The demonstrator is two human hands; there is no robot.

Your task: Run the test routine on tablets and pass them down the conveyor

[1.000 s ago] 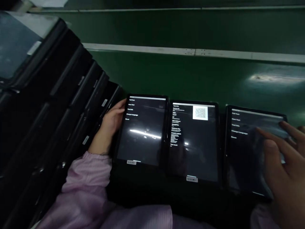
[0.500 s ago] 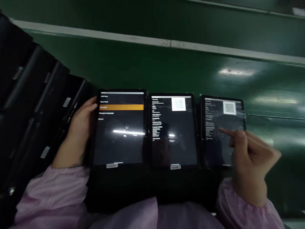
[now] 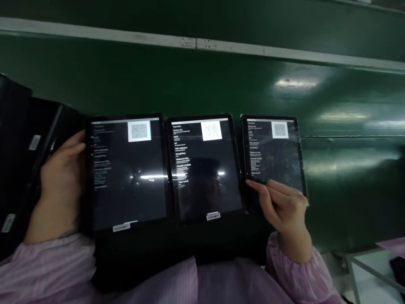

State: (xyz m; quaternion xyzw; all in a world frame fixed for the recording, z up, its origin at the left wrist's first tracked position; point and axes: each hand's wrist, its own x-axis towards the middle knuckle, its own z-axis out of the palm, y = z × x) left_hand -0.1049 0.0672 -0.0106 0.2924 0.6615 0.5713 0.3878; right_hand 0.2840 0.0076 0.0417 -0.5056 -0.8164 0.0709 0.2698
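Three black tablets lie side by side before me, each screen showing white text and a QR code. My left hand (image 3: 61, 169) grips the left edge of the left tablet (image 3: 126, 177), thumb on its bezel. The middle tablet (image 3: 204, 169) is untouched. My right hand (image 3: 281, 207) is curled, its index finger stretched out and touching the lower left of the right tablet (image 3: 274, 156). Both arms wear pink sleeves.
A row of black tablets (image 3: 22, 139) with white labels is stacked at the far left. The tablets rest on a dark green surface (image 3: 348, 169) with a white rail (image 3: 196, 42) across the back. A white frame (image 3: 363, 266) shows at the lower right.
The view has shifted right. The left tablet's screen changed from a menu to the text and QR page. My right hand slid down and left on the right tablet.
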